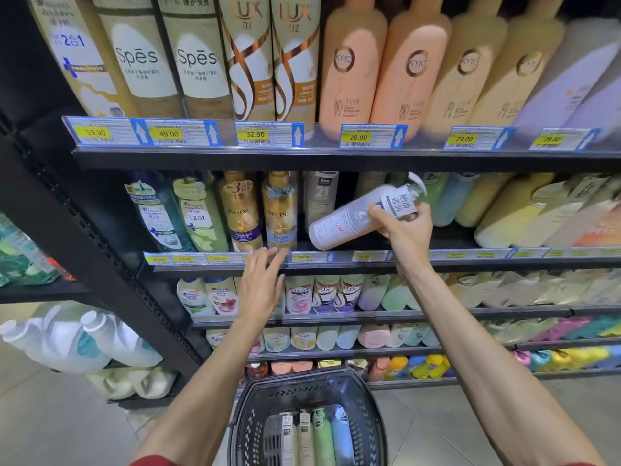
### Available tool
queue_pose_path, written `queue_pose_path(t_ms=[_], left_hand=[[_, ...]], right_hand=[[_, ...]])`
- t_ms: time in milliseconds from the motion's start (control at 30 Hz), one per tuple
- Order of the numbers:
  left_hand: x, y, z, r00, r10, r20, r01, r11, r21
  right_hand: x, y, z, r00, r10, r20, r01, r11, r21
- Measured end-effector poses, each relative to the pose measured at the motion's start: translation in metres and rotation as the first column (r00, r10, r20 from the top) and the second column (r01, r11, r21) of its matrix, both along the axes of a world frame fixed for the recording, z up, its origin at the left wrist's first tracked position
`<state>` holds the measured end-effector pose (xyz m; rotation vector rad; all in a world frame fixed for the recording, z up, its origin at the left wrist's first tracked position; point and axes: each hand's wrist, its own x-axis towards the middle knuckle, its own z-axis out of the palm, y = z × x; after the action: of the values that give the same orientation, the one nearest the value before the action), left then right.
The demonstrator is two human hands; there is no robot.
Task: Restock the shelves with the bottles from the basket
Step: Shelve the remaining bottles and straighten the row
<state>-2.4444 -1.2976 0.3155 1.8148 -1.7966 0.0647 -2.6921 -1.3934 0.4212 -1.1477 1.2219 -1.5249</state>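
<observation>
The right hand (403, 227) grips a white plastic pump bottle with a grey label (349, 223) around its upper body, thumb across the front and fingers curled behind. The bottle is tilted, with its pump head up beside the hand's knuckles and its base angled down to the hand's left, over the front edge of the black metal shelf (453, 264). Behind the base stands a grey bottle marked 21 (321, 196). The left hand (260, 287) holds nothing; its fingers are straight and slightly spread, with the fingertips at the shelf's price-tag strip, just below the nearer of 2 gold Pantene bottles (279, 213). Whether they touch the strip is unclear. The held bottle's base is just up and to the right of those fingertips, apart from them. Low between the 2 forearms sits a black plastic basket (366, 395), with a row of bottles lying side by side in it (312, 435), among them white, green and blue ones.
</observation>
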Motion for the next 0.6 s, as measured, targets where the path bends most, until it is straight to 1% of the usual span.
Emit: queue_pose_path(t_ms=[233, 367, 467, 600], left_hand=[[-0.001, -0.007, -0.005, 0.983, 0.045, 0.181, -0.045, 0.999, -0.004], [0.004, -0.011, -0.007, 0.961, 0.043, 0.274, -0.049, 0.999, 0.014], [0.006, -0.012, -0.009, 0.952, 0.042, 0.302, -0.047, 0.999, 0.01], [0.005, -0.012, -0.01, 0.958, 0.052, 0.282, -0.059, 0.998, 0.018]], right_hand=[[0.007, -0.008, 0.004, 0.979, 0.039, -0.199, -0.056, 0.995, -0.08], [0.009, -0.011, 0.001, 0.964, 0.087, -0.249, -0.105, 0.993, -0.059], [0.011, -0.016, 0.002, 0.95, 0.122, -0.286, -0.136, 0.99, -0.031], [0.021, -0.022, 0.006, 0.922, 0.121, -0.367, -0.143, 0.989, -0.033]])
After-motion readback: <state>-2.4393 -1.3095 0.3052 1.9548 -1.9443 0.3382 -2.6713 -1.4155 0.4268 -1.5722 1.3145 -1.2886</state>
